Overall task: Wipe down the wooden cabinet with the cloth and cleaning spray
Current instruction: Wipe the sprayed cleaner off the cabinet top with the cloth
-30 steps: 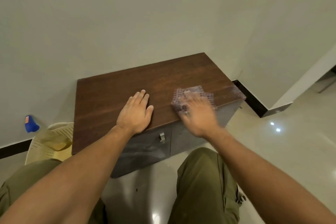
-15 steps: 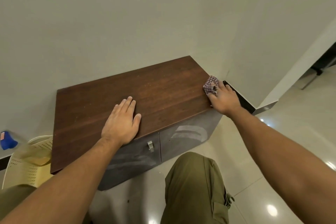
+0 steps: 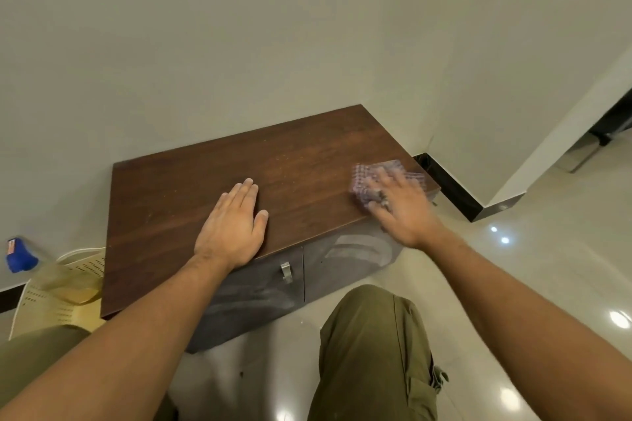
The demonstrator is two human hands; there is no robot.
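One flat left hand [image 3: 232,229] rested at the brown wooden cabinet [image 3: 191,188]'s front edge. Flat right hand [image 3: 400,205] pressed checked purple cloth [image 3: 376,169] by its right edge.

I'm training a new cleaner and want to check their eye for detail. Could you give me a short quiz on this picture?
1. True or false: the left hand lies flat on the cabinet top.
2. Which hand presses the cloth? A) right hand B) left hand C) neither
3. Fill in: the bottle left of the cabinet has a ____ top.
Key: 1 true; 2 A; 3 blue.
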